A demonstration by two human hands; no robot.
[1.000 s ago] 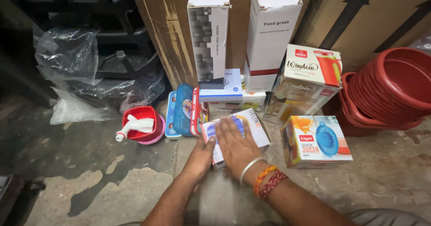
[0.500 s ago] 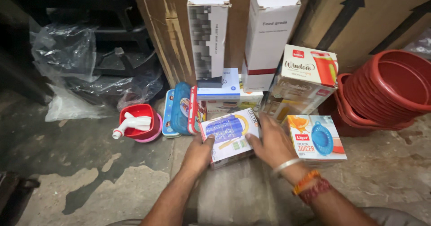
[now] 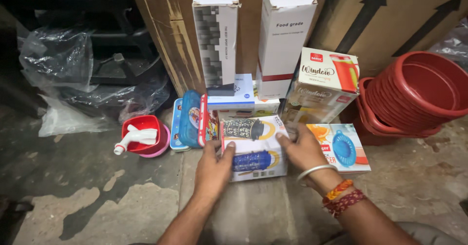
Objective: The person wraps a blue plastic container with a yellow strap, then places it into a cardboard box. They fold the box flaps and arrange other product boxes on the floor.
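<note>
Both hands are gripping a small printed carton point(image 3: 253, 150) standing on the concrete floor point(image 3: 97, 196), near the middle of the scene. The carton is mostly white, with a dark patterned flask pictured on its upper face and a blue flask with a yellow arc on the face turned toward the camera; a red strip is running down its left edge.

The left hand point(image 3: 213, 169) is pressing against the carton's left side, thumb lying on the near face, fingers curled round the left edge and mostly hidden. The right hand point(image 3: 304, 150) is closing on the right side, fingers point(image 3: 287, 140) lying over the upper right corner, thumb low on the near face. The carton is sitting between the two palms, clamped from both sides.

Just left of the carton, a blue lunch box point(image 3: 187, 121) with a red edge is standing upright. Farther left, a red cup point(image 3: 144, 135) is holding a white spray nozzle. Touching the right wrist side, a juicer box point(image 3: 343, 147) is lying flat. Behind, two tall white cartons point(image 3: 217, 30) are standing against brown cardboard. Far right, stacked red tubs point(image 3: 419, 96) are leaning on their sides.
</note>
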